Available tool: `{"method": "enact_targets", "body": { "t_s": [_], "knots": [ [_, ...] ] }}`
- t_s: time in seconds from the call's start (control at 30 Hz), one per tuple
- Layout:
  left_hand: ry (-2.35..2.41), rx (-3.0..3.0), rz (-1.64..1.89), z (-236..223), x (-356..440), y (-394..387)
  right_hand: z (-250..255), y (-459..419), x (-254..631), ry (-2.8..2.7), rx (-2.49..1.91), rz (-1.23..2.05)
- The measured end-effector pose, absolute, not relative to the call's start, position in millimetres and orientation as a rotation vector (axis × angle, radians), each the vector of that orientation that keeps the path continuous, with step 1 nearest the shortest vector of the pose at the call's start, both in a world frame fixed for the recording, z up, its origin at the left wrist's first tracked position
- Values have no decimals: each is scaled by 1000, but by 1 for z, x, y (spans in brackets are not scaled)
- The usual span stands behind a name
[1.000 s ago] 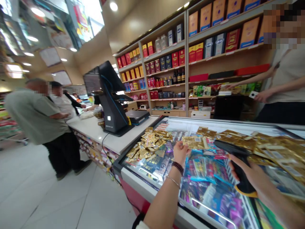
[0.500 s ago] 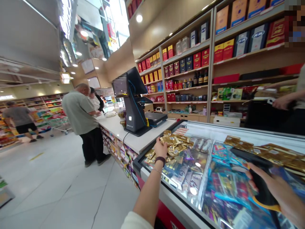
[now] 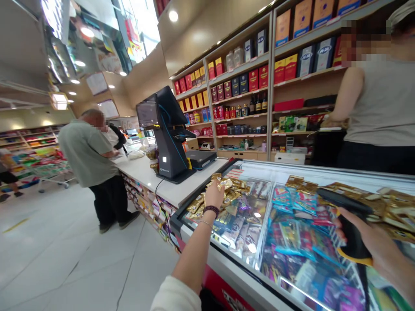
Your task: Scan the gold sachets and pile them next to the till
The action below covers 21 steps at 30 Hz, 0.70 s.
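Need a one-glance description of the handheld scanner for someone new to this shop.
Find the glass-topped display chest beside the white checkout counter. Over its right end, the right hand grips a black pistol-grip barcode scanner. Its yellow trim and dark body stand out against the gold packets and blue packets in the chest.

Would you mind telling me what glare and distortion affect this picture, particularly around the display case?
In the head view, reflected lights leave bright spots and a streak on the display case's glass lid, the window at the top is blown out, and the wide lens bends the wall shelving so that it leans.
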<state>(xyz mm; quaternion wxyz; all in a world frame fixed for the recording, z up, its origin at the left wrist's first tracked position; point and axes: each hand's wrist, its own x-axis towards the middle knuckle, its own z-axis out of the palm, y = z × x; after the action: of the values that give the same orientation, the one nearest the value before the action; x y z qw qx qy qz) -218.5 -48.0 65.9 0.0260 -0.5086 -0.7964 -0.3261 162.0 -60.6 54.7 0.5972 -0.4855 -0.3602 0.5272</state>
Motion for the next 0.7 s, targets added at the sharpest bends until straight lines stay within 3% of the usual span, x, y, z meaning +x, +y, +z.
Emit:
{"method": "enact_targets", "body": {
  "t_s": [0.23, 0.43, 0.57, 0.7],
  "knots": [
    [-2038, -2202, -1257, 71, -105, -29, 65, -81, 246, -719, -1029, 1169],
    [-1641, -2690, -1469, 44, 28, -26, 58, -124, 320, -600, -1021, 1027],
    [-1572, -2893, -1274, 26, 101, -39, 42, -134, 342, -534, -1042, 943],
    [-1460, -3146, -833, 19, 139, -55, 30, -126, 345, -495, -1075, 942]
  ]
}}
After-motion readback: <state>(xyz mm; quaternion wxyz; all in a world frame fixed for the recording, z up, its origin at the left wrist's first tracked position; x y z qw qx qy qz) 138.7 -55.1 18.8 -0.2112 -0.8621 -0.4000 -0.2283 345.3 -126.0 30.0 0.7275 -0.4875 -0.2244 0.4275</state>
